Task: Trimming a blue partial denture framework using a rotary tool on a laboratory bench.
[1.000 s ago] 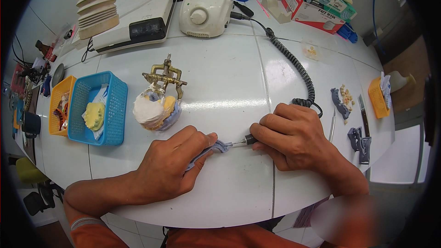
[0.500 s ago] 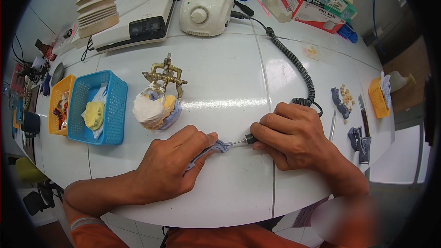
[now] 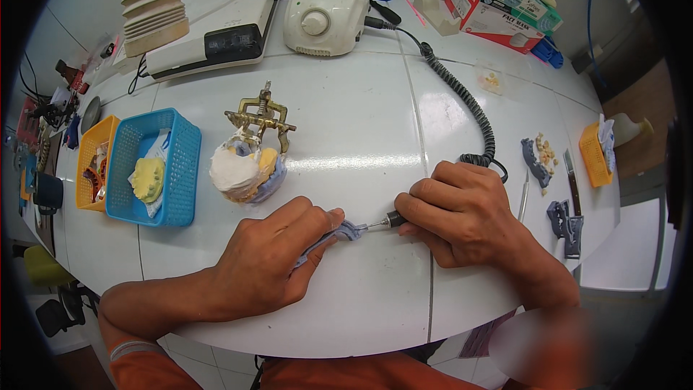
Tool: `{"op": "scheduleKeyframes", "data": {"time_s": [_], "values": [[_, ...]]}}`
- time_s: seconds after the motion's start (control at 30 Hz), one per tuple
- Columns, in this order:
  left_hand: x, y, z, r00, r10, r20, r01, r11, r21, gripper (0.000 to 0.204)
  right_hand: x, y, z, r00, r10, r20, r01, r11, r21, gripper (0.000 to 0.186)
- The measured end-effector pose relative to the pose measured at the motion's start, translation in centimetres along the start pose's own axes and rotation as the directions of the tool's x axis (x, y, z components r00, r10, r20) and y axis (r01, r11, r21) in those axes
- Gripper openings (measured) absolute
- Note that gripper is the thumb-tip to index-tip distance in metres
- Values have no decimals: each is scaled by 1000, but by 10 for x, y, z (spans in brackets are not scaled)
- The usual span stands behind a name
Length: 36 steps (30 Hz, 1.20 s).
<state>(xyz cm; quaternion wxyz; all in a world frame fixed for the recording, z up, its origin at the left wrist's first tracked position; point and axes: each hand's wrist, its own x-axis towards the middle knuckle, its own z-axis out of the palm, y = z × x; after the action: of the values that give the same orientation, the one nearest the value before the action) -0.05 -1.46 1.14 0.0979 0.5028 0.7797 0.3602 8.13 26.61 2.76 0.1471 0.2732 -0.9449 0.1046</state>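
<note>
My left hand (image 3: 267,256) is closed around a curved blue-grey dental piece (image 3: 349,232), pinched between thumb and fingers, with its end sticking out to the right. In my right hand (image 3: 462,217) is a rotary handpiece (image 3: 395,219) with a black nose. Its thin metal bur (image 3: 377,224) points left and meets the end of the piece, or nearly so; contact is too small to make out. Fingers hide most of the piece and of the handpiece. Beyond my left hand stands a brass articulator (image 3: 261,119) with a white, yellow and blue dental cast (image 3: 234,173).
Left of the cast are a blue basket (image 3: 189,173) holding a yellow cast (image 3: 147,179) and an orange basket (image 3: 90,141). A coiled cord (image 3: 462,90) runs from a white control unit (image 3: 326,14). At right lie a knife (image 3: 572,184), loose teeth (image 3: 545,153) and blue-grey pieces (image 3: 534,162).
</note>
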Motion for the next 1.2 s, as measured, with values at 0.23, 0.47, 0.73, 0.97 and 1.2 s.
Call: {"op": "scheduleKeyframes", "data": {"time_s": [0.23,0.47,0.73,0.97,1.2], "values": [[0,-1,0,1000,6,-2,-6,1000,3,35,0,0,0,1000,-2,2,2,1000,9,23],[0,0,0,1000,10,-7,-10,1000,5,35,0,0,-1,1000,0,8,0,1000,5,23],[0,1,0,1000,10,-8,-10,1000,6,34,0,1,0,1000,-4,7,4,1000,8,23],[0,1,0,1000,0,-7,0,1000,7,33,1,2,-1,1000,-9,11,9,1000,1,22],[0,1,0,1000,8,-10,-8,1000,11,33,0,3,-2,1000,-9,29,8,1000,6,22]]}}
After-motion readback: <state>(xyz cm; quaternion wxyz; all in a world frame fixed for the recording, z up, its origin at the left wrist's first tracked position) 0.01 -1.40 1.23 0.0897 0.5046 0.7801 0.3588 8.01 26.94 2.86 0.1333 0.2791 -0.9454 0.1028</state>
